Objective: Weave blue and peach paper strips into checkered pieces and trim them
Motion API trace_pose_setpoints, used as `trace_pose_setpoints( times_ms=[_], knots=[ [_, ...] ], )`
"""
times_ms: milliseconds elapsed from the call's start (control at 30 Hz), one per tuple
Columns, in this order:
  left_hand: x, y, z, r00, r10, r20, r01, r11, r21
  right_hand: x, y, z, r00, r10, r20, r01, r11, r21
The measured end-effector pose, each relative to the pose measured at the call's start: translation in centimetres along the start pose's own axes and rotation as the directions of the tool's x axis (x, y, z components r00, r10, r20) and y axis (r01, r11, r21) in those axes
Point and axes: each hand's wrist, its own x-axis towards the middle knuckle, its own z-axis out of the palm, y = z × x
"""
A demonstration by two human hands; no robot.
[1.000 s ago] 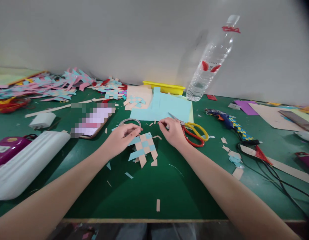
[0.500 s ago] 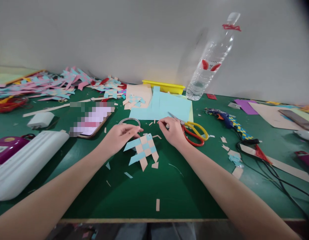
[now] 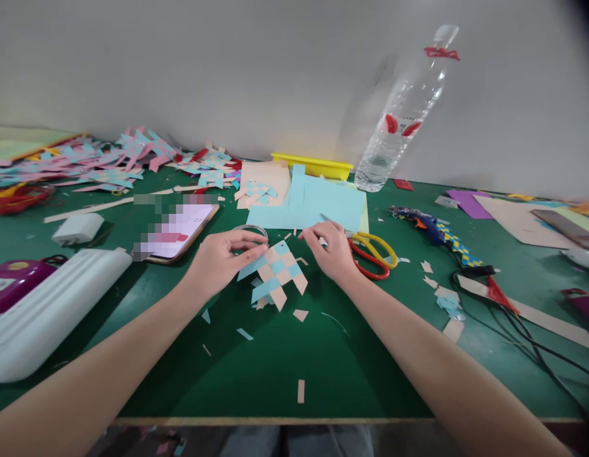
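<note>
Pinching the woven paper piece (image 3: 278, 269) by its edge over the counter (image 3: 370, 381), checks already interlaced but slanted strip ends left jutting, the left hand (image 3: 219, 259) faces the right hand (image 3: 330, 252), whose curled fingers' hold I cannot tell.

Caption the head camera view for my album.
Left hand pinches a woven paper shape; scissors lie beside the right hand.

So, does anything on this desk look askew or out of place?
The water bottle appears to lean right, though the wide view may exaggerate that. Loose paper scraps litter the green tabletop, looking untidy. No liquid looks spilled.
</note>
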Motion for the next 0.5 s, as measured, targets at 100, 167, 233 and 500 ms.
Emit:
trace_pose_setpoints(
  times_ms=[100,167,233,500],
  knots=[
    [-0.1,0.2,0.0,0.999,0.004,-0.040,-0.003,1.000,0.009,-0.2,-0.8,-0.1,0.996,-0.046,0.081,0.037,0.993,0.110],
    [-0.1,0.3,-0.1,0.999,-0.001,-0.052,0.001,1.000,0.006,-0.4,-1.3,0.0,0.987,-0.080,0.139,0.059,0.987,0.153],
    [-0.1,0.3,-0.1,0.998,-0.007,-0.058,0.007,1.000,0.000,-0.5,-1.5,0.1,0.980,-0.098,0.173,0.067,0.982,0.177],
    [-0.1,-0.2,0.0,0.996,-0.074,-0.042,0.074,0.997,-0.022,-0.4,-1.6,0.0,0.975,-0.010,0.221,-0.059,0.951,0.304]
  ],
)
